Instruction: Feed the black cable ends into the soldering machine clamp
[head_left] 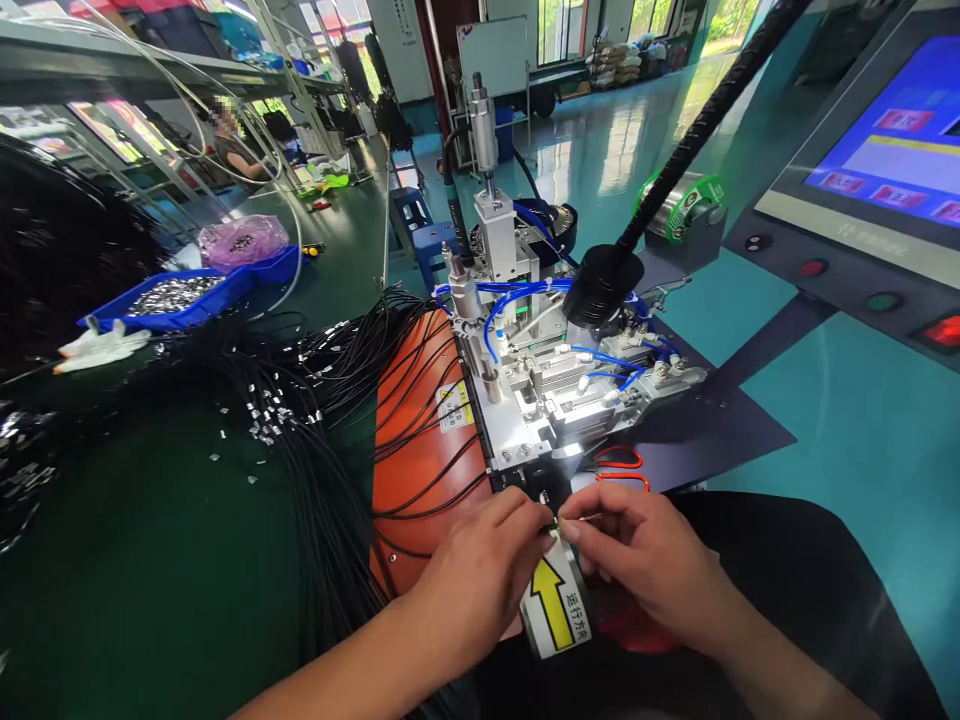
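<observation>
While loose black cables (330, 520) spread over the dark green tabletop (187, 560) beside a glossy teal floor (862, 420), the left hand (487, 550) and right hand (651, 555) meet at the arrow-marked plate (553, 605), fingers (592, 498) pinching a small workpiece (556, 520), largely hidden and unidentifiable; the touchscreen (900, 160) is cut off at the right edge.

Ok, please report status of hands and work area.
Left hand, right hand: pinching close together at arrow label. Anything pinched: too small to identify. Scissors beyond right hand.

view from head, facing forward and down, machine (559, 385) close
</observation>
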